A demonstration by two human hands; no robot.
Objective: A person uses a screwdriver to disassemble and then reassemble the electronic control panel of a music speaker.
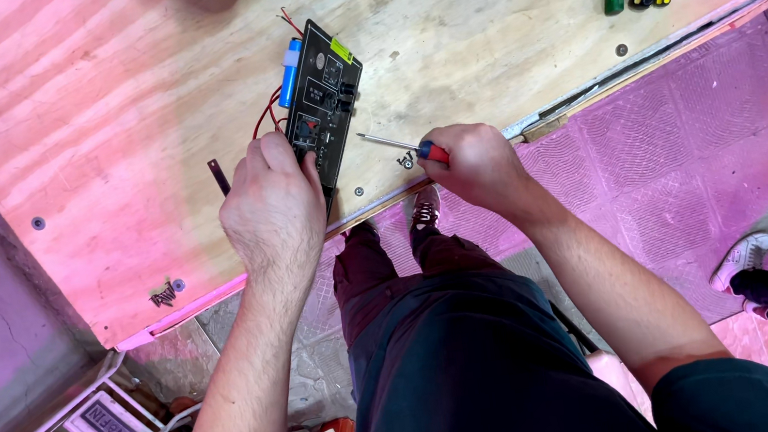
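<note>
Left hand (273, 205) presses down on the black board's (323, 96) near end on the bench (98, 114); right hand (476, 168) grips a screwdriver (400, 145) just beside it; blue cylinder (290, 71) alongside; yellow label (341, 50) at the far corner

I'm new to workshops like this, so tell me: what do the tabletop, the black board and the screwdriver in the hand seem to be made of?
Tabletop: looks like bare plywood, with wavy grain and screw heads showing.
Black board: probably a matte circuit board, with small parts, red wires and a blue cylinder beside it; the left hand steadies it.
Screwdriver, in the right hand: shiny metal shaft, likely steel; red-and-blue handle, apparently plastic.
</note>
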